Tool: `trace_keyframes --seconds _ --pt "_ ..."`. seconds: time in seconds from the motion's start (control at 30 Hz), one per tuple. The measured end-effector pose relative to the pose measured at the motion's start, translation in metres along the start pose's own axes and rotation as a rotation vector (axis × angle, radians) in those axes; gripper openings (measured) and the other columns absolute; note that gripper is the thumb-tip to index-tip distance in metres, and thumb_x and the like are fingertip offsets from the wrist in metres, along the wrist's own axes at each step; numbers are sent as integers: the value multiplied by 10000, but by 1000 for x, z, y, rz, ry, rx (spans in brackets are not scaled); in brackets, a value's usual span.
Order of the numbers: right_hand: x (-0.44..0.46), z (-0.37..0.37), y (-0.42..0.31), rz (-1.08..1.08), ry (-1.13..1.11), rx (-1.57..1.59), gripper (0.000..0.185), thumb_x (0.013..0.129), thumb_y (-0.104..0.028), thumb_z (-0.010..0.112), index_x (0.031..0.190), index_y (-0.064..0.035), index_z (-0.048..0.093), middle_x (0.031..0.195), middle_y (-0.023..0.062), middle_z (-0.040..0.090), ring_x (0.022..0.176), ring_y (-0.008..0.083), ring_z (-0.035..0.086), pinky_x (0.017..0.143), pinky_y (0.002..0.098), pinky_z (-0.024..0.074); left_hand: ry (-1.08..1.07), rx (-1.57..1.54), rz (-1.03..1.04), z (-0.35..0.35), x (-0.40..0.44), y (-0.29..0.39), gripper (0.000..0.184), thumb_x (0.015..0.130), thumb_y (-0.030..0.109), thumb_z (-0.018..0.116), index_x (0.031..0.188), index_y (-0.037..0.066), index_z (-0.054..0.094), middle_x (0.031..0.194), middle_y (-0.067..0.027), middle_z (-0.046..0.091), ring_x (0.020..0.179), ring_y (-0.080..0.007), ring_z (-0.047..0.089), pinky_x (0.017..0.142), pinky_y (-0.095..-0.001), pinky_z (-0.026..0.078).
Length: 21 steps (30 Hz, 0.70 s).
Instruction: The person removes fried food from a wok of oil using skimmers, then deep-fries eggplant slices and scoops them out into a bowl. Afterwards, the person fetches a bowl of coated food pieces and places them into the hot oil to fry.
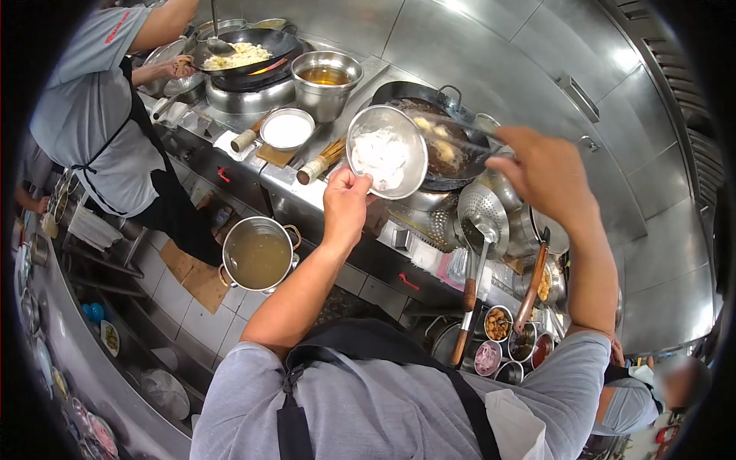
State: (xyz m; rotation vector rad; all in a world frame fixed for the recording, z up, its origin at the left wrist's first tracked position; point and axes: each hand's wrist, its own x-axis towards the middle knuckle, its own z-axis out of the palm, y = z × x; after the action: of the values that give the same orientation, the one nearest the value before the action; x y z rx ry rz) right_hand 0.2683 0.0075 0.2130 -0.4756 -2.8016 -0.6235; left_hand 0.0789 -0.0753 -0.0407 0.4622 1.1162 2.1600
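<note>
My left hand grips the rim of a metal bowl, tilted beside a wok. White, wet-looking pieces lie in the bowl; what they are I cannot tell. My right hand is closed around a long thin utensil, smeared by motion, that reaches over the wok. Pale yellow pieces float in dark bubbling oil there. Below my right hand, a perforated skimmer and a ladle rest with their handles toward me.
A co-worker stands at left, stirring yellow food in another wok. Between the woks are a pot of amber liquid, a bowl of white contents and a bamboo brush. A large pot stands lower left; condiment tins lower right.
</note>
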Motion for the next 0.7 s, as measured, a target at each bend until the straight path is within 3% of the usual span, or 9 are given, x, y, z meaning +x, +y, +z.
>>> trace_keyframes --seconds 0.17,0.37,0.47,0.5,0.6,0.7 --pt "10 54 -6 -142 -108 6 256 840 -296 674 935 -68 606 823 112 652 700 325 652 582 419 499 26 -110 -102 19 -4 15 188 897 71 587 735 76 491 909 -62 613 808 -141 621 713 -315 559" --pt "0 37 33 -11 6 5 232 845 -299 666 936 -87 634 826 120 668 752 331 655 641 425 504 118 -84 -104 8 10 16 70 888 69 564 834 51 523 828 -33 536 759 -130 575 762 -401 604" --pt "-6 23 62 170 86 116 245 851 -318 661 955 -97 664 868 129 689 803 335 658 683 428 506 116 -78 -148 5 13 15 59 881 68 569 851 59 519 815 -29 523 771 -129 560 797 -437 598" --pt "-8 25 75 189 68 93 256 849 -326 661 966 -98 672 879 132 692 813 340 657 692 431 508 127 -94 -167 2 11 12 60 889 60 544 834 40 530 899 -69 588 835 -167 630 750 -367 602" --pt "-8 46 111 268 -26 12 286 844 -346 664 993 -104 687 898 143 695 841 351 655 720 446 509 133 -74 -189 -1 5 7 107 888 60 545 792 62 497 867 -54 570 802 -154 614 722 -372 606" --pt "2 111 133 336 -238 -16 306 840 -367 663 1002 -108 689 918 159 692 894 358 654 771 466 504 94 -79 -199 -1 -3 9 151 887 69 556 763 79 471 832 -46 539 775 -145 601 689 -369 609"
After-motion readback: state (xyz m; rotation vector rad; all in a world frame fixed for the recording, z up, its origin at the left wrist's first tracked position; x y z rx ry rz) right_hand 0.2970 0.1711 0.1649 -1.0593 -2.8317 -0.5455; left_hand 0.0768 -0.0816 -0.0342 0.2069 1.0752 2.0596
